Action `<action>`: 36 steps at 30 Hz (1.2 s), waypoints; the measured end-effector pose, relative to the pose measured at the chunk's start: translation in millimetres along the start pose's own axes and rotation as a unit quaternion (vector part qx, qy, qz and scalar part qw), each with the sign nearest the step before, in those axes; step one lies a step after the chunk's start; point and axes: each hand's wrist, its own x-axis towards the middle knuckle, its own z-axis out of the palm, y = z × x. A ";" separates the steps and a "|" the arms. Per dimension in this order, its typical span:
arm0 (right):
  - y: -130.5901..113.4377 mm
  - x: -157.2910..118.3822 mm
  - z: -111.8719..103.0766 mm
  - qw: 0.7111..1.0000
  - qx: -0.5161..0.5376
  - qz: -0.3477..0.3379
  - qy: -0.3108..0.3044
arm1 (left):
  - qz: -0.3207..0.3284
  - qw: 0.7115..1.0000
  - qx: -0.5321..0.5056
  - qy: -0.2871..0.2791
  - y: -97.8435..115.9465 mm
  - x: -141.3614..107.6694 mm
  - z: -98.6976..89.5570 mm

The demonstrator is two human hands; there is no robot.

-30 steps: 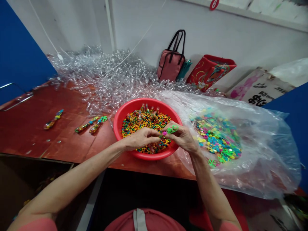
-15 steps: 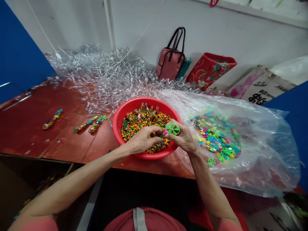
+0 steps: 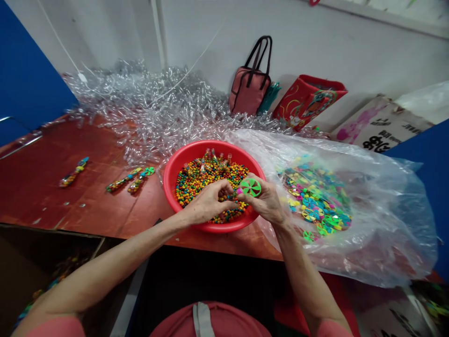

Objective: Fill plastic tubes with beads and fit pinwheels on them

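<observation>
Over the red basin [image 3: 170, 182] of small multicoloured candy balls [image 3: 192, 185], my two hands meet. My right hand [image 3: 268, 201] pinches a green pinwheel cap [image 3: 250, 187] by its pink base, the wheel facing up. My left hand [image 3: 208, 201] is curled just left of that base, thumb and fingers bent round something small that I cannot make out. Several clear tubes [image 3: 203, 164] stick up from the candy at the back of the basin. Three filled tubes with pinwheel caps lie on the table to the left, one [image 3: 73, 172] apart from the other pair [image 3: 123, 180].
A heap of empty clear tubes [image 3: 157, 103] spreads along the wall. To the right, a plastic bag [image 3: 382, 210] holds loose pinwheel caps [image 3: 315, 206]. A pink handbag [image 3: 247, 91], a red paper bag [image 3: 305, 103] and a printed carton [image 3: 379, 124] stand behind.
The fingers of my left hand have lifted slightly and drawn back a little from the pink base. My right hand keeps its hold on the cap, almost in place.
</observation>
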 end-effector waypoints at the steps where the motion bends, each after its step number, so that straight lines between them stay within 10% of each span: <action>1: 0.4 -0.1 0.6 1.000 0.004 0.001 0.002 | 0.002 1.000 -0.001 -0.031 0.5 0.3 -1.0; 5: 4.1 -3.6 0.5 1.000 0.004 -0.006 -0.023 | -0.029 0.987 -0.046 -0.148 3.0 0.1 -4.2; 10: -0.2 -9.8 9.4 0.998 -0.052 -0.037 0.008 | -0.007 0.994 0.104 0.008 3.3 -3.5 -5.1; 16: -7.8 -13.5 10.6 0.996 -0.048 -0.062 -0.030 | -0.019 0.982 0.027 -0.184 13.9 -6.8 -12.1; 22: 1.1 -19.0 16.9 0.996 -0.047 -0.025 0.078 | 0.048 0.982 0.171 0.058 11.3 -6.3 1.1; 27: 0.1 -25.7 10.8 0.996 -0.028 -0.050 0.069 | -0.002 0.991 0.102 -0.092 21.0 -7.0 -1.1; 33: 1.6 -36.2 15.3 0.989 -0.021 0.001 0.146 | 0.151 0.956 0.235 0.092 16.4 -3.7 15.9; 36: -1.4 -38.7 -1.5 0.998 -0.013 0.000 0.066 | 0.137 0.956 0.235 0.109 14.5 0.3 16.7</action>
